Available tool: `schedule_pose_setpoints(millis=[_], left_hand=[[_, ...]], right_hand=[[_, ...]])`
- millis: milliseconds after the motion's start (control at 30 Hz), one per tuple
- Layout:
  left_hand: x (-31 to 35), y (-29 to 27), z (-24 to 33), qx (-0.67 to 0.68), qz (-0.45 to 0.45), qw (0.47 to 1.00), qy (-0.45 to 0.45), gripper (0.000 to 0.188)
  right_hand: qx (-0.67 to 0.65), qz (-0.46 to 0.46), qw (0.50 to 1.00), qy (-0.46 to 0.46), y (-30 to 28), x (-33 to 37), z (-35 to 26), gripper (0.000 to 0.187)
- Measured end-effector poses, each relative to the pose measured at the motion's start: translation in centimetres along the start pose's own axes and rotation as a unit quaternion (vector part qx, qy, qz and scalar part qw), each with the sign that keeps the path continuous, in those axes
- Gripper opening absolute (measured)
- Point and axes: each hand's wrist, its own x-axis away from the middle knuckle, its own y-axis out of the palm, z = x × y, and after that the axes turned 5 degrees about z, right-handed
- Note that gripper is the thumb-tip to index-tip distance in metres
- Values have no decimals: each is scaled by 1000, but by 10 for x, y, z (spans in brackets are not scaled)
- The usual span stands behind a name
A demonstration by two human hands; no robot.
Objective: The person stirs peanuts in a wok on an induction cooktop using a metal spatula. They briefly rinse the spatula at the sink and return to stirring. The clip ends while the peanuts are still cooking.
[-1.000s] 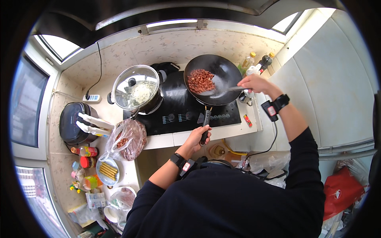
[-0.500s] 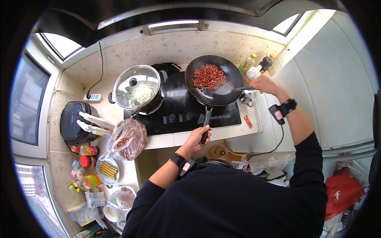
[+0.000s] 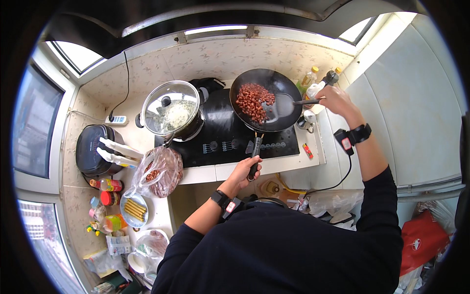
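A black wok (image 3: 290, 87) sits on the right side of the stove, its long handle (image 3: 256, 152) pointing toward me. My left hand (image 3: 243, 173) is wrapped round that handle. In the wok, reddish-brown peanuts (image 3: 253, 101) are heaped toward the left, and the right part of its bottom is bare and shiny. My right hand (image 3: 338, 104) is closed round the end of a spatula (image 3: 304, 102), which reaches in over the wok's right rim. Its blade lies in the wok, right of the peanuts.
A pot with a glass lid (image 3: 171, 109) stands left on the black cooktop (image 3: 219, 117). Bottles (image 3: 309, 78) crowd the wok's right side; a lighter (image 3: 307, 151) lies in front of them. A plastic bag of peanuts (image 3: 164, 171), a rice cooker (image 3: 95, 149) and a plate (image 3: 142, 202) fill the left counter.
The peanuts have shifted left and toward me in the wok, baring more of its right side. My right hand has moved slightly right with the spatula; my left hand stays on the handle.
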Motion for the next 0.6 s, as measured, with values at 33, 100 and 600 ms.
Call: schedule_pose_setpoints(millis=[33, 100, 600], left_hand=[[0, 0, 0, -1, 1, 1000, -1, 29], [0, 1, 0, 2, -5, 1000, 2, 29], [3, 8, 2, -10, -5, 1000, -9, 28]], right_hand=[[19, -25, 999, 14, -3, -8, 5, 19], [33, -19, 999, 14, 5, -27, 6, 19], [-106, 83, 981, -140, 13, 29, -53, 39]])
